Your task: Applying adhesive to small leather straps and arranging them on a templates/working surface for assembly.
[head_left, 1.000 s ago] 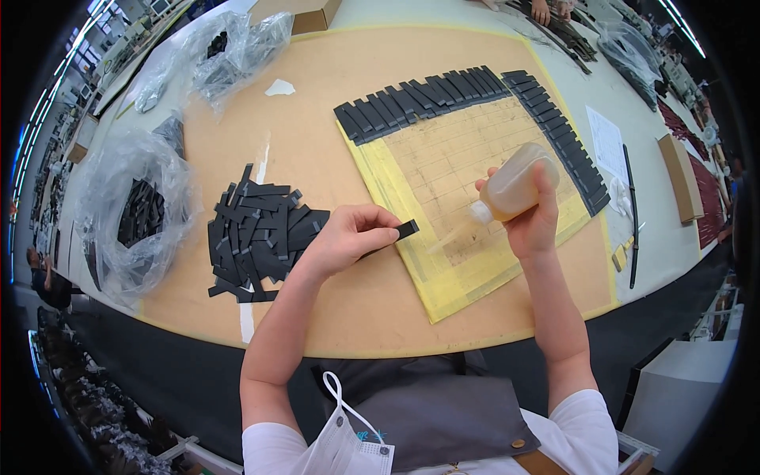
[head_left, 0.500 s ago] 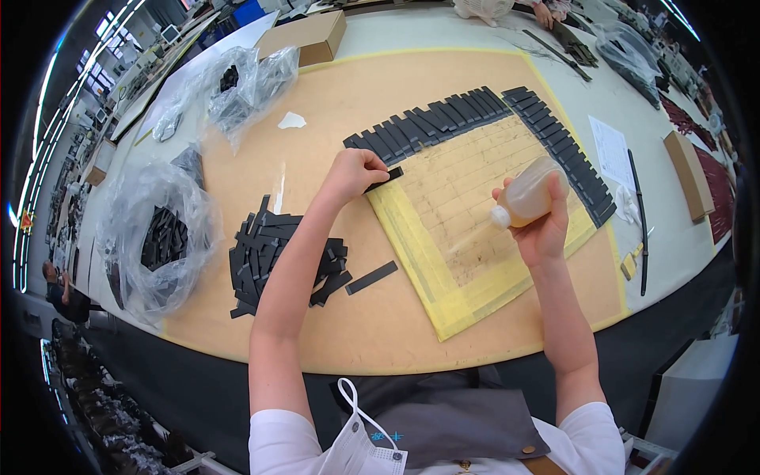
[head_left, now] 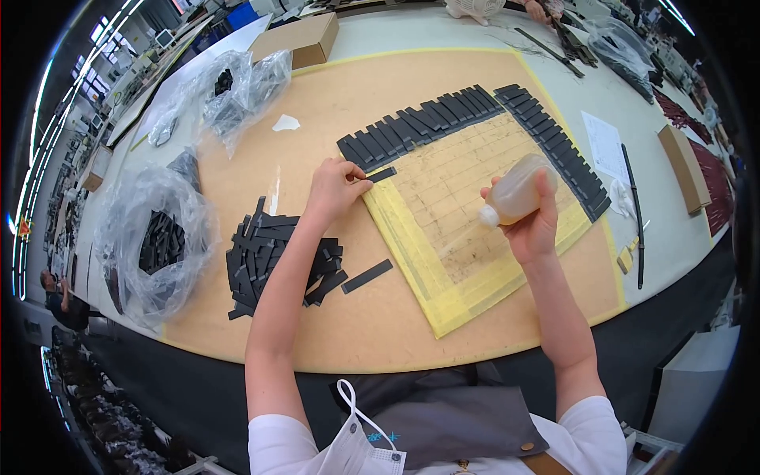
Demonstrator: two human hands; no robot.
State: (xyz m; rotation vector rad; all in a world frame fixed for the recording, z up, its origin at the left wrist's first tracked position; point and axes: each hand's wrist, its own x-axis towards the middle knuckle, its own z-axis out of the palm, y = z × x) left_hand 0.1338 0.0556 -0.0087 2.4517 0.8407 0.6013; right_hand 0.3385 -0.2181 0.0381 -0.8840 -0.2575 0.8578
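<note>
My left hand (head_left: 334,190) is closed, its fingertips pinching the near end of a short black strip (head_left: 383,175). That strip lies at the left corner of a yellow-taped board (head_left: 451,310), just below a row of similar black strips (head_left: 412,131) along the far edge. A second row (head_left: 558,150) runs down the board's right side. Over the board, my right hand (head_left: 532,226) grips a clear squeeze bottle (head_left: 518,192), its white tip tilted down to the left. Pale liquid shows inside it. A pile of loose black strips (head_left: 273,257) lies beside my left forearm.
One single strip (head_left: 367,276) lies between pile and board. Plastic bags (head_left: 198,229) of black pieces stand at left, with a cardboard box (head_left: 297,39) behind. On the right are a paper sheet (head_left: 603,146), a long black rod (head_left: 636,214) and another box (head_left: 685,170).
My left hand has shifted slightly down and left along the strip, which now lies closer to the row. The bottle in my right hand has moved a little left. The whole view has drifted slightly.
</note>
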